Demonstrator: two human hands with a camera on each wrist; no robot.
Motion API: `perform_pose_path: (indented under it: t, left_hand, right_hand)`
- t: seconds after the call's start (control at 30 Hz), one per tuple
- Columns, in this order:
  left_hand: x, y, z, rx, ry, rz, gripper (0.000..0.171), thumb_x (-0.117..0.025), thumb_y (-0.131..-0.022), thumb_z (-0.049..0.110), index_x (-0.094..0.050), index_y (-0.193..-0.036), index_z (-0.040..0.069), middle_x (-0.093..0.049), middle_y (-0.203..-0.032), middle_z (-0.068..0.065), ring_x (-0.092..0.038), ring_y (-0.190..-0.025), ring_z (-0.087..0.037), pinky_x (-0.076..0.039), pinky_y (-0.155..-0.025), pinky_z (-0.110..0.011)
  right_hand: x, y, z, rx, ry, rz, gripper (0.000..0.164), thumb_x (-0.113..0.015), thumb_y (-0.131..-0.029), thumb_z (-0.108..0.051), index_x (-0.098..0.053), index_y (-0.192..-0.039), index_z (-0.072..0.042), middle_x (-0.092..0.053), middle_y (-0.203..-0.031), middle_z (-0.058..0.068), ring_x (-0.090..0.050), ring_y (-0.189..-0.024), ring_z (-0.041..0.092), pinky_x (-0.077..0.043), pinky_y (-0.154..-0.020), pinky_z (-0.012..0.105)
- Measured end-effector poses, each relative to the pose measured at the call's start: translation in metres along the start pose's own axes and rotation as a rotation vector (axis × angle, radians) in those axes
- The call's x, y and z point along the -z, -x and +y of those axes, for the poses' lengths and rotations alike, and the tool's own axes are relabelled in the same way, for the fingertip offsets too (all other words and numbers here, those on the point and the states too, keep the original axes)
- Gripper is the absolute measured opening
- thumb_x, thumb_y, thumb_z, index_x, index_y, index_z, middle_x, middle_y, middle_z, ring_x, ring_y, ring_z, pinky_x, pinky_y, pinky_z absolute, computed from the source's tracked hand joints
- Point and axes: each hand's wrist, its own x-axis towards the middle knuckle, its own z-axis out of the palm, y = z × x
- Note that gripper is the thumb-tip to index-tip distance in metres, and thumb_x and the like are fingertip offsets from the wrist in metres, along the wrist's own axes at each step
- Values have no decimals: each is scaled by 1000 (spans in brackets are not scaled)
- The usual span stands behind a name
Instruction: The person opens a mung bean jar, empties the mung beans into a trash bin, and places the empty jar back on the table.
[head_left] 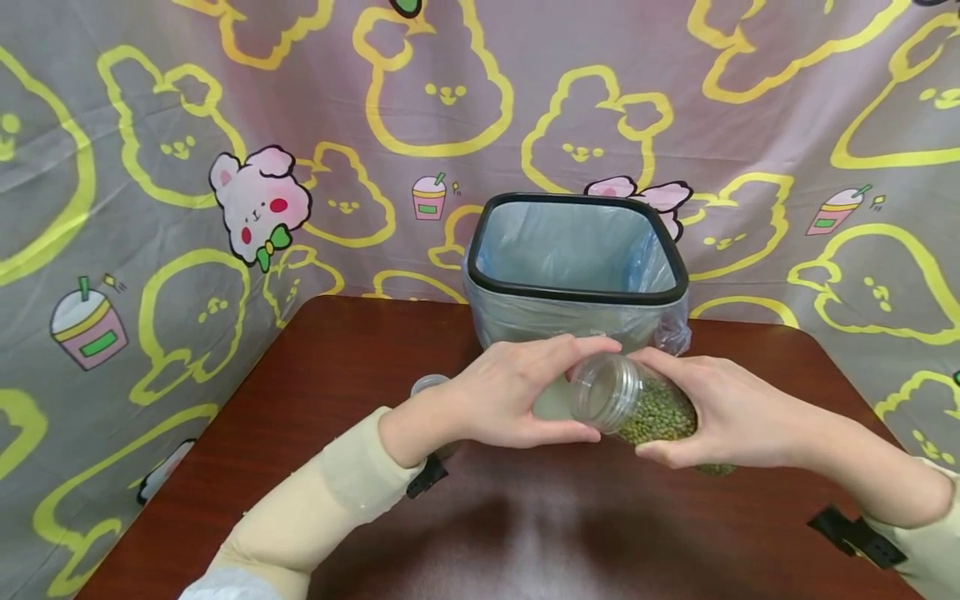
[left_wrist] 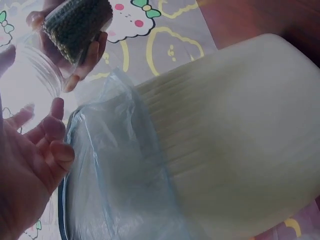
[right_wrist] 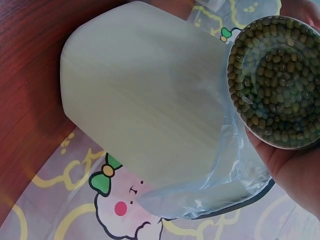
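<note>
A clear jar of green beans [head_left: 656, 412], probably mung beans, is held tilted in the air, its mouth end toward the left. My right hand [head_left: 731, 408] grips the bean-filled end from the right, thumb below. Around the mouth end, my left hand [head_left: 510, 392] curves with thumb and forefinger apart, seemingly touching the rim; its other fingers [left_wrist: 62, 152] are loosely bent. Whether a clear lid sits on the mouth cannot be made out. In the right wrist view the jar's round base [right_wrist: 277, 82] shows the beans packed against it.
Just beyond the hands stands a pale bin [head_left: 577, 296] with a black rim and bluish plastic liner. A clear round container [head_left: 429, 382] is mostly hidden behind the left forearm. Something greenish [head_left: 716, 469] peeks out below the right hand. Patterned cloth surrounds the brown table [head_left: 360, 350].
</note>
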Motion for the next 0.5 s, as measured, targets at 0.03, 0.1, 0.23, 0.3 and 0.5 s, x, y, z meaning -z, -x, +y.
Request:
perform_pose_path:
  t: [0.03,0.1,0.23,0.3,0.5]
  left_hand:
    - [-1,0,1,10,-1,9,76,-74,-82,48,-41,-143,16,-49,-95,10,-49,-85,-1,-41,-69,-18]
    - [-2,0,2,33,-10,25,75,-75,-81,49,-42,-139,14,-49,-90,10,-48,-78,-2,-40,-65,-18]
    - [-3,-1,5,79,-52,35,73,-76,-79,51,-44,-133,15,-49,-83,11,-47,-70,-3,-39,-58,-21]
    - [-2,-1,5,94,-68,25,76,-76,-77,53,-43,-134,15,-51,-86,11,-50,-73,-3,-42,-60,-23]
    - [0,0,0,40,-4,10,85,-77,-78,51,-37,-144,16,-54,-104,8,-54,-91,-4,-46,-76,-22]
  right_hand:
    - [0,0,0,1,0,0,66,-85,-70,-44,-51,-124,-27,-57,-88,-22,-54,-75,-3,-47,-63,24]
    - [0,-1,-1,-1,-6,-3,66,-85,-70,-44,-51,-124,-27,-57,-88,-22,-54,-75,-3,-47,-63,24]
    - [0,-1,-1,-12,-11,-12,65,-84,-71,-45,-51,-124,-27,-57,-88,-21,-54,-75,-3,-47,-62,24]
    - [-1,-1,0,-13,-8,-15,65,-84,-71,-45,-51,-124,-27,-57,-88,-21,-54,-75,-3,-47,-62,24]
    - [-1,1,2,-9,-7,-9,65,-84,-71,-45,-51,-124,-26,-57,-89,-21,-54,-75,-3,-47,-63,24]
